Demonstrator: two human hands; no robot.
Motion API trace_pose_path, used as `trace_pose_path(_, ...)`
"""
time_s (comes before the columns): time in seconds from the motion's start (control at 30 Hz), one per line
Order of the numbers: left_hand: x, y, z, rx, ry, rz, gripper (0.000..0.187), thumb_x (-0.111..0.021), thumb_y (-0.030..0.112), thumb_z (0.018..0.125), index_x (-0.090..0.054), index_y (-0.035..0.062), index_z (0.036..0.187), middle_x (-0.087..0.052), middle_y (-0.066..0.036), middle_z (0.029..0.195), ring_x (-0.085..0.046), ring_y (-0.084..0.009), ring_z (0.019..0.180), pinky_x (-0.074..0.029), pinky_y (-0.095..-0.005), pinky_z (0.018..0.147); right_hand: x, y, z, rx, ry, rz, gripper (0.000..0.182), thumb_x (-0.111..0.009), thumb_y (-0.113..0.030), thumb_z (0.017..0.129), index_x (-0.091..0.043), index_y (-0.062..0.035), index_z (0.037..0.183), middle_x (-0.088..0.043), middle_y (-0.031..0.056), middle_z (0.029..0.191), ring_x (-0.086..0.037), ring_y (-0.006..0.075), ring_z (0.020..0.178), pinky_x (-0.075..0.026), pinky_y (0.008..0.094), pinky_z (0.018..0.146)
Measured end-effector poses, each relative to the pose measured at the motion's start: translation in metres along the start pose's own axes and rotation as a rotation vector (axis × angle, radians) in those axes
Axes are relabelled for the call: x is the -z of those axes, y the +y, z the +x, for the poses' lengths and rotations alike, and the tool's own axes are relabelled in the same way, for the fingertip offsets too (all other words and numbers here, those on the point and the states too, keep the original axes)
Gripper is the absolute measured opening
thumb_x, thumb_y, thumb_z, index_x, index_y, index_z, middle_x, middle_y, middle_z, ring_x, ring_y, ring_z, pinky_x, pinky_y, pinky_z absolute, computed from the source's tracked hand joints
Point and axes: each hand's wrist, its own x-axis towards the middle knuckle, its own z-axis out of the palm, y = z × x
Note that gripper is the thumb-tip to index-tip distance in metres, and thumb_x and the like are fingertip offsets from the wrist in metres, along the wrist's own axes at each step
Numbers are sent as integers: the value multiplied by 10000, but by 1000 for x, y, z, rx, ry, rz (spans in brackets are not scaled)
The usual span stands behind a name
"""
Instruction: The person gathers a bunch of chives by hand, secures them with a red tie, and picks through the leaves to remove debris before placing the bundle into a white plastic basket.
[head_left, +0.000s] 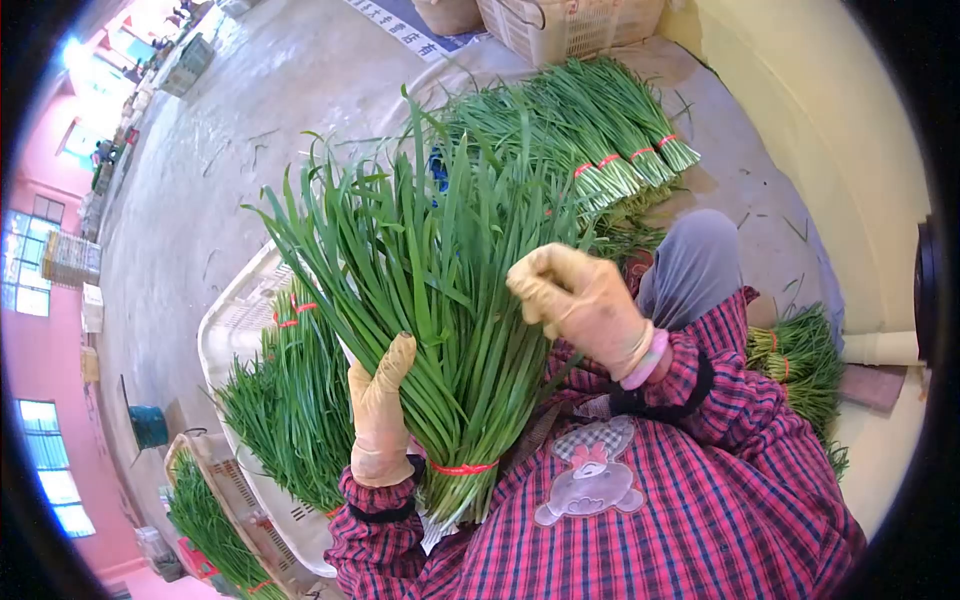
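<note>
In a yellowish rubber glove, my left hand point(380, 410) supports a large bunch of garlic chives point(440, 330) from its left side. Its thumb points up along the leaves, and the other fingers are hidden behind the bunch. A red tie point(463, 468) wraps the pale stem ends, which point down toward my lap. My right hand point(585, 305), gloved as well, is at the right edge of the leaves with its fingers curled in. Whether anything is pinched in those fingers is hidden.
Tied chive bunches point(600, 130) lie on a sheet ahead. At left, a white plastic crate point(225, 325) holds more bunches, with another crate point(215, 460) beyond. A basket point(570, 30) stands at the top. More chives point(805, 360) lie at right beside the yellow wall point(840, 130).
</note>
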Motion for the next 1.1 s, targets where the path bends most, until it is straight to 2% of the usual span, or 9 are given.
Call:
trace_pose_path(0.1, 1, -1, 2, -8, 10, -14, 492, -690, 226, 899, -557, -51, 1283, -660, -116, 1142, -654, -203, 976, -534, -341, 865, 19, 4, 1, -69, -151, 165, 278, -607, -277, 1005, -672, -19, 1082, -664, -25, 761, -600, 77, 649, -516, 254, 614)
trace_pose_path(0.23, 3, -2, 4, 11, -32, -131, 363, -674, 73, 933, -574, 1, 1274, -685, -83, 1134, -675, -171, 971, -563, -311, 842, 6, 2, 3, 410, -126, -531, 287, -652, -321, 955, -703, -117, 1151, -710, 156, 827, -710, 296, 759, -548, 340, 682)
trace_pose_path(0.4, 2, -2, -1, 23, 95, -41, 472, -642, 212, 913, -545, -44, 1297, -655, -118, 1154, -659, -209, 959, -533, -346, 861, 26, -4, -2, -115, -104, 22, 375, -608, -351, 988, -706, -29, 820, -588, -21, 608, -502, 41, 530, -415, 228, 500)
trace_pose_path(0.5, 7, 13, 5, 34, 54, -59, 449, -597, 217, 929, -551, -33, 1298, -657, -116, 1151, -666, -209, 945, -533, -348, 854, 45, 17, -11, -472, -354, -270, 527, -568, -485, 983, -727, -9, 823, -657, 60, 643, -607, 137, 557, -509, 287, 569)
trace_pose_path(0.67, -1, 28, 18, 59, -119, -294, 454, -532, 326, 984, -567, 12, 1311, -655, -109, 1216, -642, -239, 1065, -522, -384, 923, 35, 65, -5, -142, -280, -163, 578, -547, -536, 983, -647, -17, 1217, -705, 102, 1114, -667, 152, 975, -537, 306, 845)
trace_pose_path(0.73, -24, 29, 21, 25, -89, -276, 449, -590, 304, 963, -577, -9, 1284, -670, -118, 1174, -663, -235, 1018, -540, -380, 901, 11, 54, 18, -265, -280, 655, 591, -613, -470, 972, -526, -31, 1358, -635, 86, 1269, -611, 141, 1088, -504, 322, 940)
trace_pose_path(0.9, -43, 21, 23, -94, -188, -11, 664, -679, 180, 917, -344, 12, 1465, -573, -125, 1319, -598, -237, 1146, -485, -358, 991, -9, 9, 27, 6, -8, 483, 619, -767, -337, 887, -502, -23, 1350, -653, 109, 1221, -635, 191, 1086, -509, 371, 950)
trace_pose_path(1.0, -50, 17, 33, -37, -260, -43, 512, -654, 103, 902, -473, -8, 1368, -623, -116, 1232, -627, -201, 1069, -503, -329, 946, -10, -19, 15, 232, 106, 28, 664, -796, -288, 845, -481, 6, 1351, -672, 154, 1162, -653, 216, 1054, -515, 354, 930)
trace_pose_path(1.1, -47, 19, 42, 15, -243, -129, 428, -656, 99, 883, -552, -31, 1277, -662, -113, 1145, -659, -196, 962, -539, -331, 879, -6, -9, 14, 244, 148, 178, 613, -786, -229, 851, -497, 9, 1337, -670, 138, 1181, -652, 209, 1058, -517, 351, 931)
